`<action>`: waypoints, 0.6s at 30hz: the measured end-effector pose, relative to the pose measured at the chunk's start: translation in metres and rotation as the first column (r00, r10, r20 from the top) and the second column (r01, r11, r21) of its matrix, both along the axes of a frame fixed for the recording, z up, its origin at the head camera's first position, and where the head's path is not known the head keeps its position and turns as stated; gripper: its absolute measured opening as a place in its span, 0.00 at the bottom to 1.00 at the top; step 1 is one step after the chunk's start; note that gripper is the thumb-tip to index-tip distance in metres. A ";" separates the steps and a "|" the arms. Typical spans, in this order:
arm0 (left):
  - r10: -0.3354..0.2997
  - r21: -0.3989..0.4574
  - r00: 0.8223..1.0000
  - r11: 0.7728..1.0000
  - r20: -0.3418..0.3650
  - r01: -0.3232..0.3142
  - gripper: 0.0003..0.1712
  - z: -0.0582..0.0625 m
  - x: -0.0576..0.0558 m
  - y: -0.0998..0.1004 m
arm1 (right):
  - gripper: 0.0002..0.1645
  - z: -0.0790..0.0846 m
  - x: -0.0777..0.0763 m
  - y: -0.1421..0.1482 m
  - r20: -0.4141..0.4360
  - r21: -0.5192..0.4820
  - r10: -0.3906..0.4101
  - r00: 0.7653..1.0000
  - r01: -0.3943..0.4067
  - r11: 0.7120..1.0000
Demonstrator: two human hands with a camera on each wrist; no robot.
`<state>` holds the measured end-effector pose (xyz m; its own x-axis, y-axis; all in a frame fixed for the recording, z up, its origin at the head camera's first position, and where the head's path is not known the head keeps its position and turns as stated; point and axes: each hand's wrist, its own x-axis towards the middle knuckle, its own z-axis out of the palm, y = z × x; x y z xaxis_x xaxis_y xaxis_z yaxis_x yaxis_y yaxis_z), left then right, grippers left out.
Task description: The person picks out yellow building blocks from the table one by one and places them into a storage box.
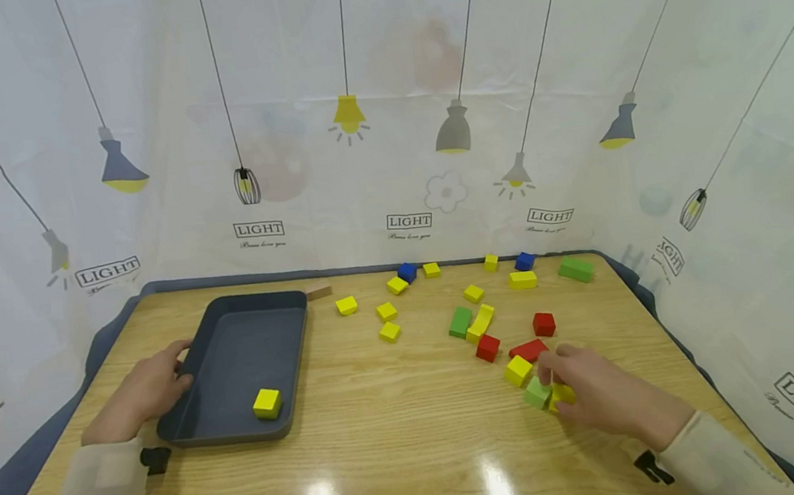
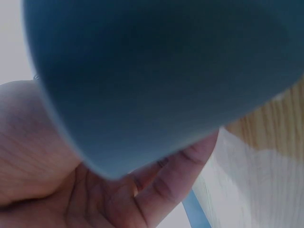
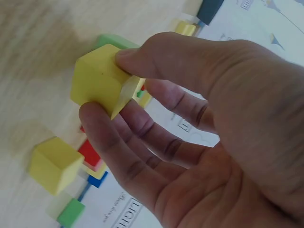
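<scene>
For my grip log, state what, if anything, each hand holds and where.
Right hand: a yellow block, pinched by opposite sides. Left hand: the tray, gripped at its left rim.

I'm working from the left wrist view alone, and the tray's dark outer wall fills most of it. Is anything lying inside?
Observer: Yes, a single yellow cube lies in the tray, close to its near right corner.

Operator: Good. My view shows nothing of the right hand. What has it got?

Observer: The right hand pinches a yellow block between thumb and fingers.

Operator: Any green close to that block?

Observer: Yes, a light green block is just on its tray side; I can't tell whether they touch.
</scene>
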<state>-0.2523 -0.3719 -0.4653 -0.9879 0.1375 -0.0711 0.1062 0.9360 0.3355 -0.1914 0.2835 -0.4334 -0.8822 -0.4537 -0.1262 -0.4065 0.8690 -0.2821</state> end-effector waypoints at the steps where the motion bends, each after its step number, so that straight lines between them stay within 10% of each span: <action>1: -0.002 -0.002 1.000 1.000 -0.001 0.002 0.39 0.000 0.000 0.000 | 0.21 0.002 0.000 0.000 -0.001 -0.004 0.001 1.000 -0.001 1.000; 18: -0.015 -0.005 1.000 1.000 -0.011 0.015 0.39 0.001 0.001 0.001 | 0.13 0.033 0.000 -0.047 -0.130 -0.044 0.108 0.986 -0.114 0.993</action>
